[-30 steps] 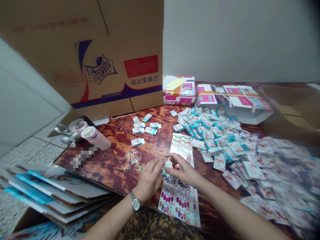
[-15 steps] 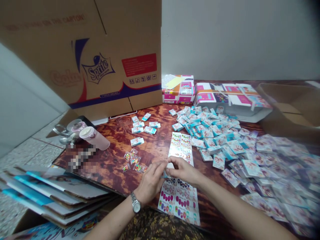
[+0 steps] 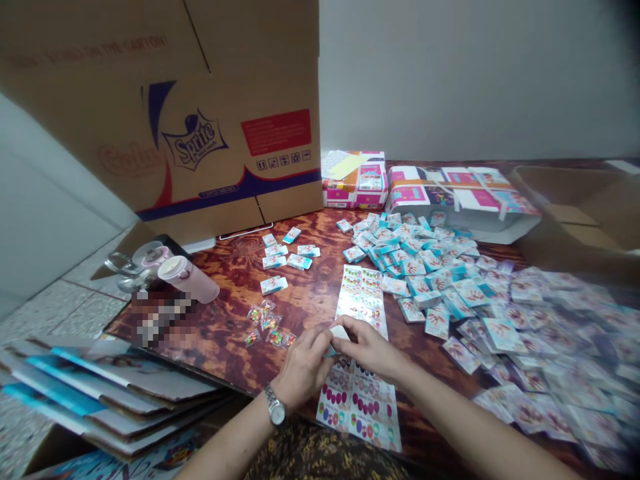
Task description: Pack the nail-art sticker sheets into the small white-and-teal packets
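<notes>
Both hands meet above the table's middle. My left hand [image 3: 303, 365] and my right hand [image 3: 370, 349] pinch a small white-and-teal paper box [image 3: 339, 335], which my fingers mostly hide. Under them lie two printed sticker sheets, one beyond my hands [image 3: 363, 300] and one nearer me [image 3: 357, 403]. To the left sit several small bagged colourful items [image 3: 267, 323] and several small boxes [image 3: 285, 260]. A large scatter of flat printed cartons [image 3: 450, 293] spreads to the right. A wristwatch [image 3: 275, 411] circles my left wrist.
The brown wood-grain table [image 3: 225, 267] holds a pink tumbler [image 3: 189, 279]. A large Sprite-printed cardboard carton [image 3: 200, 127] stands at back left, wrapped printed bundles [image 3: 460, 193] at back, an open carton [image 3: 575, 213] at right, folded cardboard sheets [image 3: 110, 387] at lower left.
My fingers have closed in around the small box, hiding more of it. The view has drifted slightly, and the objects on the table have not visibly moved.
</notes>
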Demonstrator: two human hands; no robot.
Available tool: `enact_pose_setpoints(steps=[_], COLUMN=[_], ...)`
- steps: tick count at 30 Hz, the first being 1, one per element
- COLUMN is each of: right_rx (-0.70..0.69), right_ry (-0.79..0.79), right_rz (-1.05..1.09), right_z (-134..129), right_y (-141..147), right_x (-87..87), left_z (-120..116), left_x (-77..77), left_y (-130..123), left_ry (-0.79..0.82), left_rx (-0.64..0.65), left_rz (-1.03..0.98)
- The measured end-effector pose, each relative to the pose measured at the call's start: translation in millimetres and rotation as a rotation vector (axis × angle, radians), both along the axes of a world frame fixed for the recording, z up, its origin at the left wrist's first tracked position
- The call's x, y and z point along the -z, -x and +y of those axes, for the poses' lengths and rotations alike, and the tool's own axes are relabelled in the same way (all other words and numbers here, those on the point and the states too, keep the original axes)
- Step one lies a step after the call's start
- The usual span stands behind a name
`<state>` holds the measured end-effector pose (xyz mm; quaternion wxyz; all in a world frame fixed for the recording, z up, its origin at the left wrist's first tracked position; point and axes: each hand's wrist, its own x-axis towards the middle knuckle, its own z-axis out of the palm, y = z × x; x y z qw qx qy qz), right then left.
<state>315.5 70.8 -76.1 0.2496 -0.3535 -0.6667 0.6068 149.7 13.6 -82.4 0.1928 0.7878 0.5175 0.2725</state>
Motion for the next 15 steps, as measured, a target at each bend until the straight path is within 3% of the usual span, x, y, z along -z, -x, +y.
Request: enact_pose_setpoints(steps=[4,10,15], right_rx=[-0.01,0.203,0.291], right_ry=[-0.069,-0.324,-0.356], right_rz=[0.053,-0.169,-0.083], right_z=[-5.4,-18.1,-26.5], right_y=[-4.9,4.1,11.3], right_x=[-8.9,-11.0,-8.9], left_z=[1.7,-0.7,-1.8], left_x=[-1.2,1.1,3.9], left_y=[1.1,-5.2,-4.2], left_ry=[0.013,-0.008,-0.052], left_rx=[-0.066,-0.08,-0.089], left_rz=[-0.032,-0.046,0.044])
